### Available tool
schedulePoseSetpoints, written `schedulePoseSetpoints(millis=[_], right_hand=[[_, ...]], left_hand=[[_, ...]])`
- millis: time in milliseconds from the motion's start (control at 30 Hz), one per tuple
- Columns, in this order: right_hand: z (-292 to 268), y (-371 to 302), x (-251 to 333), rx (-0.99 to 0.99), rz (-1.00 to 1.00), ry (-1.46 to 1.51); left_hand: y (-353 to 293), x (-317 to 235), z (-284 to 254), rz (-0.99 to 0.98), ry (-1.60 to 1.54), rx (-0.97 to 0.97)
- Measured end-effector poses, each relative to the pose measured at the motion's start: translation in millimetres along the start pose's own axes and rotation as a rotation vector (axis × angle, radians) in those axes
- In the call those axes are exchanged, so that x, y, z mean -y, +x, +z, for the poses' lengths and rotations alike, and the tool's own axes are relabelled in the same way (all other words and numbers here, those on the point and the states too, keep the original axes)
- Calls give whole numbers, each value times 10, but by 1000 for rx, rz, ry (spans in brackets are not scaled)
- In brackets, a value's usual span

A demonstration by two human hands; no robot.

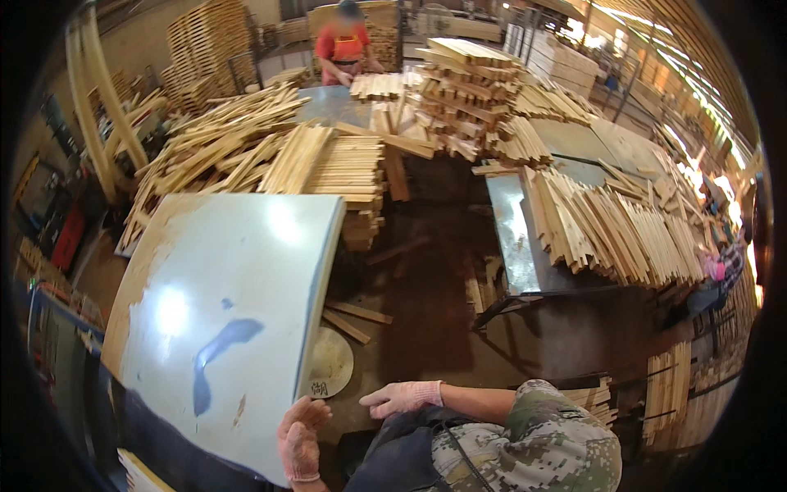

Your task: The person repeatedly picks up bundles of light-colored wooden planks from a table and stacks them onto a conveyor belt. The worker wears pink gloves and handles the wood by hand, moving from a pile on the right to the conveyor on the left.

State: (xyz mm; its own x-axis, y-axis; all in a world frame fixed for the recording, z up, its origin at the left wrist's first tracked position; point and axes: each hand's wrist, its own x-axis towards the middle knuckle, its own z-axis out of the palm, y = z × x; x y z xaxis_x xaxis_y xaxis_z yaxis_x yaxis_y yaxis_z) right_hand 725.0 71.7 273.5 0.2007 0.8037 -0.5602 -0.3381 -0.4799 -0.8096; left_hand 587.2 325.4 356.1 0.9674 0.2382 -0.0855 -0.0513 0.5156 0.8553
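Observation:
My left hand [300, 436], in a pale pink work glove, is raised beside the near right corner of a light blue-grey tabletop [246, 271]. Its fingers are loosely bent and nothing shows in them; whether it touches the table edge I cannot tell. My right hand [402, 398], gloved alike, lies over my dark-clothed lap with its fingers stretched toward the left, holding nothing visible. Dark blue smears [215, 357] mark the shiny tabletop. Just beyond my hands, low down, is a pale round disc [334, 365] with dark writing on it.
Stacked wood strips [352, 164] and a loose heap [205, 148] lie beyond the tabletop. More strips cover a metal-topped table [512, 234] at right. Two sticks [348, 324] lie on the floor. A person [343, 49] in red works at the far side; another [725, 266] is at far right.

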Motion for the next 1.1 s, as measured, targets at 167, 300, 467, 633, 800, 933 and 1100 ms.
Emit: schedulePoseSetpoints(millis=[167,300,467,633,800,933,1100], right_hand=[[-969,-682,-298,-242,-98,206],[-1640,-1064,-335,-297,-226,311],[-2340,-1128,-576,-481,-331,525],[-3375,-1113,-926,-618,-206,703],[-4555,-1311,-665,-778,-124,782],[-5532,-1267,-396,-778,-74,610],[-6596,-1043,159,-717,-59,583]], left_hand=[[1037,713,1172,-320,48,167],[1815,1253,1758,-523,66,417],[2818,1864,2156,-755,126,482],[4067,2672,2492,-891,165,403],[5558,3983,2570,-994,433,368],[6477,4239,2928,-1008,511,117],[7341,4504,2970,-1034,284,-59]])
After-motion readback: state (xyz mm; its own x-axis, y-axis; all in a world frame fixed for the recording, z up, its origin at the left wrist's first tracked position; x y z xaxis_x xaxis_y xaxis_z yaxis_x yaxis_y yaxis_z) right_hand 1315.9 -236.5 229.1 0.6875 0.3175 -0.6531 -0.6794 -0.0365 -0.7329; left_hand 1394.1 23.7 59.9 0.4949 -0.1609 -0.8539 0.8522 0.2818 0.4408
